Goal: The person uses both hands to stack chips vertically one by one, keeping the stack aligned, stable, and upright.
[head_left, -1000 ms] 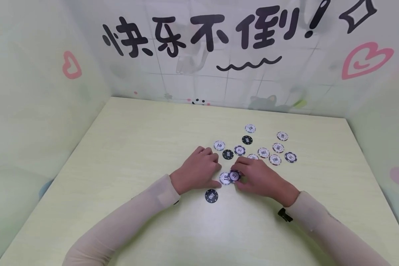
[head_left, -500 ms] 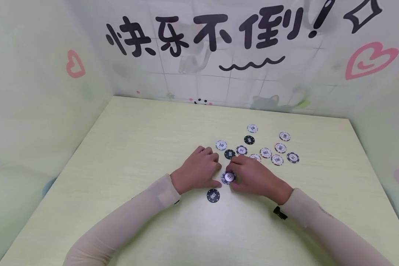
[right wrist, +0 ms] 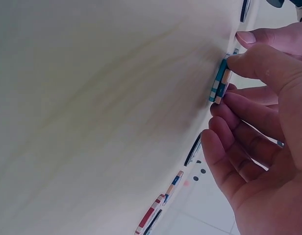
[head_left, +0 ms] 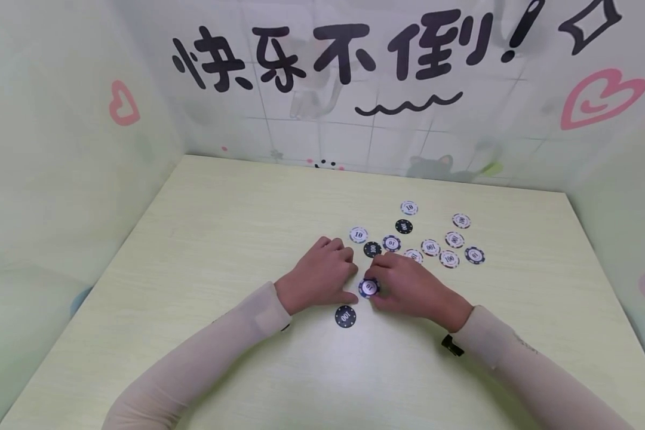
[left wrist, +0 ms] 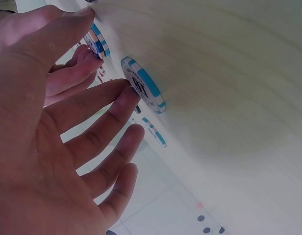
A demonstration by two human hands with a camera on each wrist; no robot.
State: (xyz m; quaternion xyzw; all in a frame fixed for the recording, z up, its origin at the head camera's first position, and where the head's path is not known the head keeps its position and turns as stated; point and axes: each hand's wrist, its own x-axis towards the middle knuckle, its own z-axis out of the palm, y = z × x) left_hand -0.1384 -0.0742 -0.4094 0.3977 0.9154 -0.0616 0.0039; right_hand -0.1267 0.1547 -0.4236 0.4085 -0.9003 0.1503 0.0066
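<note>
My right hand (head_left: 411, 286) pinches a dark-blue-edged poker chip (head_left: 369, 287) marked 10 between thumb and fingers. That chip lies flat on top of a light-blue-edged chip (right wrist: 217, 83), the two edges nearly lined up in the right wrist view. My left hand (head_left: 319, 276) rests just left of this pair, holding nothing, its fingers loosely bent and the thumb apart from them. In the left wrist view its fingertips overlap another light-blue-edged chip (left wrist: 143, 85). A black 100 chip (head_left: 346, 316) lies flat in front of the left thumb.
Beyond my hands several poker chips lie flat: a black chip (head_left: 372, 249), a light-blue-edged chip (head_left: 358, 234), a dark-blue-edged chip (head_left: 475, 255) and white-faced 100 chips (head_left: 449, 258) among them. A printed back wall (head_left: 333, 137) and side walls enclose the pale table (head_left: 220, 227).
My right hand has shifted left, bringing the dark-blue chip from partly overlapping the light-blue one to covering it. The left hand has stayed in place. The head view has turned slightly.
</note>
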